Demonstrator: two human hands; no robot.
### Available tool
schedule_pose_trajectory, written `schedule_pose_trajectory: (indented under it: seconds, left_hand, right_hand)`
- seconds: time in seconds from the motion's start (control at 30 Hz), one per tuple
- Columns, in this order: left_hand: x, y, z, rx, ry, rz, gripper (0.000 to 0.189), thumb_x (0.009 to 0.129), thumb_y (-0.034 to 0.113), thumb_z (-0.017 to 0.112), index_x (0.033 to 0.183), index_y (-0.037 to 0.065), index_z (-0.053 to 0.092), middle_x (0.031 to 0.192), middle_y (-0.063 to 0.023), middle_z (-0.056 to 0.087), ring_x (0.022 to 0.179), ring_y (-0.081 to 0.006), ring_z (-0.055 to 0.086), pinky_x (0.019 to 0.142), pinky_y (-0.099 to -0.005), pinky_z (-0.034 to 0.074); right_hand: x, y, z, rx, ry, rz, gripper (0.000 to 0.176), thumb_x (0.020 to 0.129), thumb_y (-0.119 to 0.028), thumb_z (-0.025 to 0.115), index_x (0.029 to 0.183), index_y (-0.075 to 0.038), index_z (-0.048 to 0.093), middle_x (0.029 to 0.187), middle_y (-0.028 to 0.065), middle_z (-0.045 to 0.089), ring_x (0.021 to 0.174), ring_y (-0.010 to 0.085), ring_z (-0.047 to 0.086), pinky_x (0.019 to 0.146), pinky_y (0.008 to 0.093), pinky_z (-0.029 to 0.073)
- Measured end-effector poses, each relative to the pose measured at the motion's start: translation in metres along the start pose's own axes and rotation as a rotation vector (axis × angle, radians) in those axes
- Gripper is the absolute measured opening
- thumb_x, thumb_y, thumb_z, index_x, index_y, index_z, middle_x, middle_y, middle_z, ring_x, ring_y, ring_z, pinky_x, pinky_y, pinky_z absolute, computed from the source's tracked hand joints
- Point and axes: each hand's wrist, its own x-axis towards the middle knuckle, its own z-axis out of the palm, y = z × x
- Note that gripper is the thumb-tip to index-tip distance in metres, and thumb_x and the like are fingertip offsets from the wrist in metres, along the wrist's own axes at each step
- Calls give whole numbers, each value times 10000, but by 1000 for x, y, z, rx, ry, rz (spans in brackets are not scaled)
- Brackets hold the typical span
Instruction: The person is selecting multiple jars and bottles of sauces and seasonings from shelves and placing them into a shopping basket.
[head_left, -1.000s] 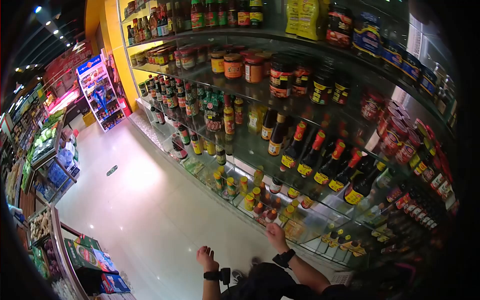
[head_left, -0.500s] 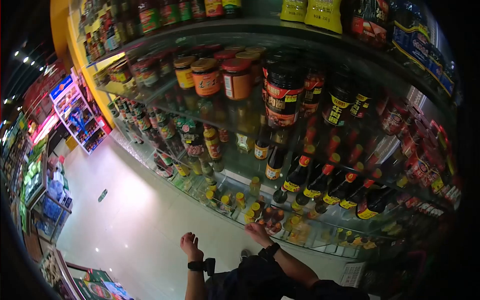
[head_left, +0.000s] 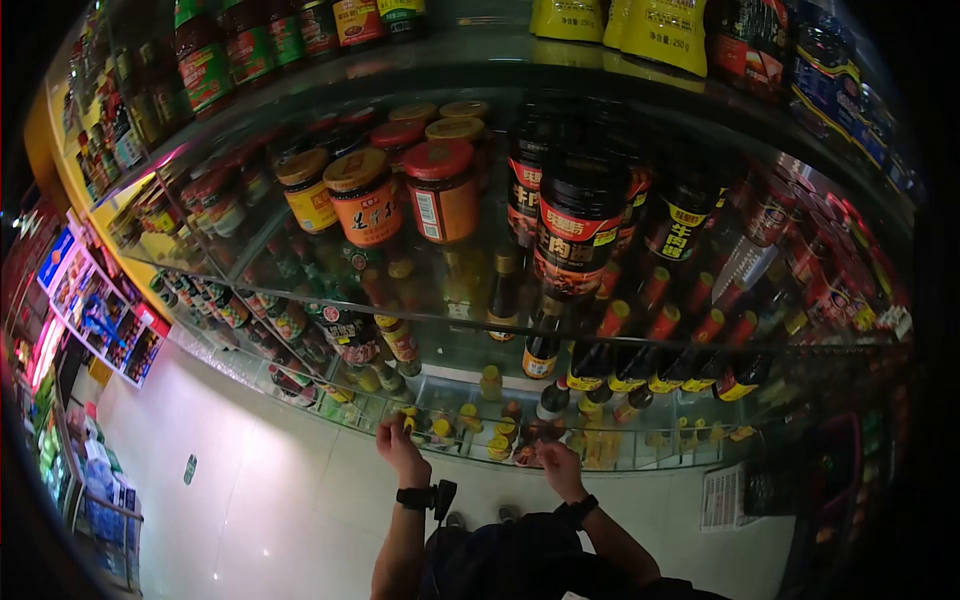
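Observation:
My left hand (head_left: 403,456) is raised in front of the lowest glass shelf, its fingers loosely curled with nothing visible in them. Small yellow-capped bottles (head_left: 441,428) stand on that shelf beyond it. To the right, my right hand (head_left: 561,470) is held up with bent fingers, also without a visible object. Near its fingertips, behind the glass, are small reddish-brown bottles (head_left: 527,455), partly hidden. Both hands appear apart from the goods. A black band with a small device (head_left: 428,497) sits on the left wrist, and a dark band (head_left: 577,510) on the right.
Above are glass shelves with orange-label jars (head_left: 366,212), black-lidded sauce jars (head_left: 577,240), dark red-capped bottles (head_left: 668,365) and yellow pouches (head_left: 663,38). A lit display rack (head_left: 103,310) stands far left. Pale tiled floor (head_left: 290,470) lies below, with a white crate (head_left: 722,497) at right.
The view has turned and come closer to the shelves, so the jars look larger. Both hands now appear higher against the bottom shelf and further to the right in view.

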Motion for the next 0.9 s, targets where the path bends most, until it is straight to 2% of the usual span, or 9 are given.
schedule_pose_trajectory:
  seconds: [0.03, 0.1, 0.17, 0.3, 0.43, 0.57, 0.67, 0.73, 0.9]
  left_hand:
    - [10, 7, 8, 5, -14, -9, 38, 832, 53, 505, 807, 64, 531, 848, -16, 566, 816, -106, 527, 743, -249, 397]
    - [30, 21, 26, 63, -127, 377, 97, 844, 29, 479, 898, 23, 560, 835, -26, 567, 812, -110, 523, 755, -236, 394]
    - [42, 39, 48, 96, -175, 412, 156, 847, 13, 462, 978, 1, 545, 876, -44, 564, 851, -122, 519, 787, -246, 392]
    - [59, 65, 85, 120, -321, 628, 346, 855, 8, 458, 1197, -36, 430, 1046, -93, 517, 974, -160, 489, 876, -278, 372]
    - [81, 63, 102, 88, -416, 446, 423, 849, 29, 502, 1242, -32, 362, 1157, -110, 463, 1038, -173, 460, 902, -283, 357]
    - [95, 62, 115, 193, -426, 530, 480, 819, 85, 586, 1230, -29, 366, 1159, -126, 466, 1034, -174, 464, 882, -280, 373]
    - [123, 46, 112, 330, -399, 637, 505, 788, 139, 645, 1195, -29, 398, 1103, -122, 494, 995, -170, 487, 859, -285, 395]
    - [128, 48, 112, 309, -393, 707, 416, 797, 92, 640, 1136, -10, 422, 977, -82, 554, 822, -129, 567, 718, -238, 457]
    - [123, 51, 104, 422, -331, 620, 362, 780, 130, 664, 1052, -14, 473, 909, -63, 580, 820, -114, 565, 711, -249, 456]
  right_hand:
    - [-1, -12, 2, 97, 59, -51, 87, 809, 1, 527, 860, -11, 596, 803, 67, 632, 724, 126, 599, 677, 245, 471]
    - [2, -53, 5, -2, 117, -72, 141, 792, 48, 494, 883, -2, 591, 805, 89, 628, 732, 158, 605, 672, 257, 472]
    - [11, -70, 9, -190, 282, -409, 196, 771, 77, 473, 911, -5, 584, 831, 99, 626, 762, 189, 607, 681, 273, 474]
    - [47, -146, 19, -234, 434, -549, 303, 752, 96, 471, 1033, 8, 542, 1055, 140, 568, 1002, 277, 540, 873, 331, 409]
    - [92, -185, 38, -380, 631, -654, 481, 767, 25, 527, 1223, 12, 374, 1174, 175, 475, 1127, 320, 443, 966, 375, 329]
    - [132, -196, 45, -350, 749, -597, 527, 767, -23, 562, 1242, 16, 339, 1172, 190, 465, 1109, 329, 443, 946, 373, 340]
    - [155, -187, 45, 13, 544, -384, 564, 754, -100, 612, 1230, 29, 340, 1160, 213, 449, 1085, 335, 428, 898, 383, 348]
    - [164, -178, 48, -107, 587, -369, 544, 748, -113, 620, 1204, 30, 360, 1132, 216, 456, 1062, 352, 430, 894, 393, 349]
    - [168, -182, 56, -331, 802, -429, 389, 737, -150, 644, 1026, 30, 456, 1000, 207, 480, 971, 378, 448, 832, 416, 367]
